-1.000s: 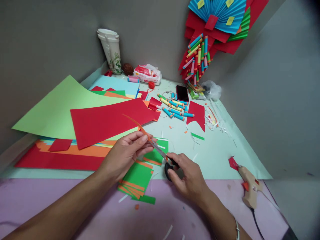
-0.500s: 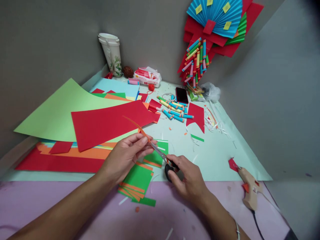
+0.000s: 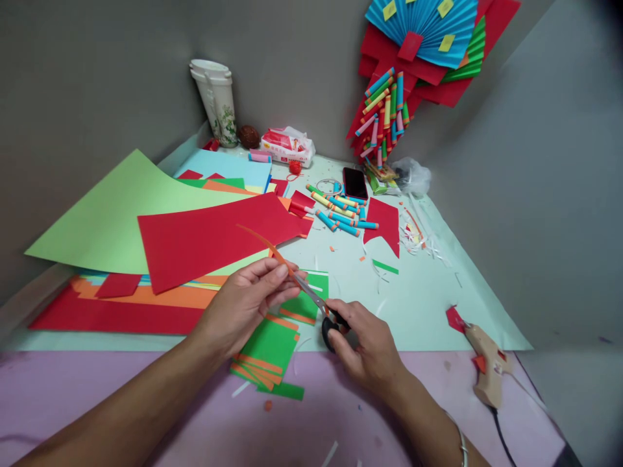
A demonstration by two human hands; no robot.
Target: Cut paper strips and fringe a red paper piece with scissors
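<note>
Between thumb and fingers, my left hand (image 3: 257,292) pinches a thin orange paper strip (image 3: 265,242) whose far end curves up to the left. My right hand (image 3: 365,340) is closed on black-handled scissors (image 3: 318,303). The blades point up and left along the strip, their tips near my left fingertips. Whether the blades are fully closed is hard to tell. Below my hands lie green paper pieces (image 3: 267,345) with orange strips (image 3: 263,366) on them. A red sheet (image 3: 214,243) rests on other coloured paper beyond my left hand.
Small rolled paper tubes (image 3: 341,211) lie near a phone (image 3: 355,183). A hot glue gun (image 3: 487,363) with its cord is at the right edge. At the back stand a white cup (image 3: 217,104) and a tissue pack (image 3: 288,148). A paper fan decoration (image 3: 423,32) hangs at upper right.
The view has shifted very slightly. Both hands, the strip and the scissors hold nearly the same position.
</note>
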